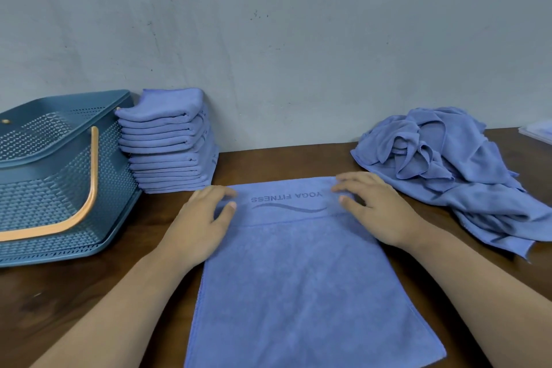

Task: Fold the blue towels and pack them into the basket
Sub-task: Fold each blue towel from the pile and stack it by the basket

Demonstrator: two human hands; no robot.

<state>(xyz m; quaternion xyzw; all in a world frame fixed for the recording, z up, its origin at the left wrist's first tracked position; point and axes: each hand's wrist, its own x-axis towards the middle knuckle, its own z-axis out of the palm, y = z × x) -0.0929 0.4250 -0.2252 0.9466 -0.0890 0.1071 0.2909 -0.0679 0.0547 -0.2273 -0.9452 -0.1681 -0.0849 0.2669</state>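
Observation:
A blue towel [301, 284] printed "YOGA FITNESS" lies flat on the brown table in front of me. My left hand [200, 224] rests on its far left corner and my right hand [376, 209] on its far right corner, fingers fairly straight, pressing the cloth down. A stack of several folded blue towels [170, 143] stands against the wall at the left. Beside it sits the teal basket [59, 182] with an orange handle [86, 203]. A heap of unfolded blue towels [454, 170] lies at the right.
A grey wall [298, 39] closes off the table's far side. The dark wooden tabletop [74, 302] shows at the lower left. A pale flat object [537, 130] pokes in at the far right edge.

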